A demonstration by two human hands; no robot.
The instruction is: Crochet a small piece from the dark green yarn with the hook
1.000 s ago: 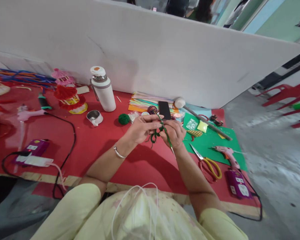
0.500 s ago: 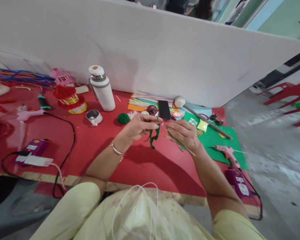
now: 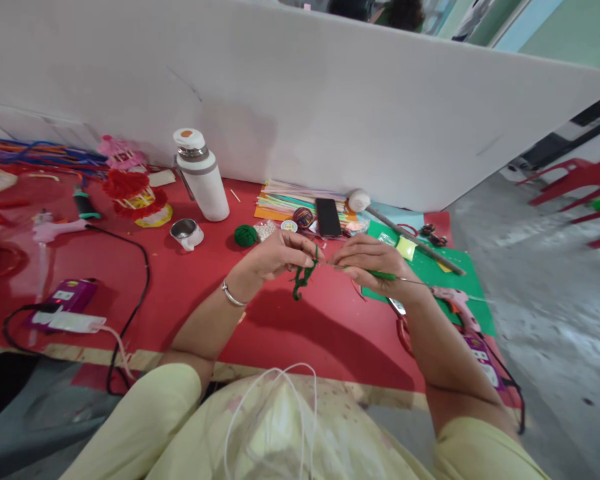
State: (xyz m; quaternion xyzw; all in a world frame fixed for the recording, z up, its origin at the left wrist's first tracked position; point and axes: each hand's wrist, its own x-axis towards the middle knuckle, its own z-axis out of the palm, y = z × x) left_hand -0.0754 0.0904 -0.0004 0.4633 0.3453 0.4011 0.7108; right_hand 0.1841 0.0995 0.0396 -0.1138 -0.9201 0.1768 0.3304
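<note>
My left hand (image 3: 283,255) pinches a small strip of green crochet work (image 3: 304,279), whose loose end dangles below the fingers. Opposite it, my right hand (image 3: 367,261) is closed around a crochet hook (image 3: 384,275) with a green grip. The thin metal tip of the hook points left and reaches the green stitches; its shaft runs back past the right wrist. Beyond my left hand a ball of green yarn (image 3: 246,235) rests on the red table (image 3: 280,333).
Past the hands lie a black phone (image 3: 328,217), multicoloured yarn (image 3: 303,217) and pipe cleaners (image 3: 285,200). A white flask (image 3: 203,177) and metal-lined cup (image 3: 187,233) stand left. A pink glue gun (image 3: 455,303), scissors (image 3: 403,327) and green sheet (image 3: 425,290) are right. A white partition (image 3: 330,113) rises behind.
My right hand has turned, swinging the hook from a downward slant to nearly level. The green strip has shifted slightly left, and scissors now show beside my right forearm.
</note>
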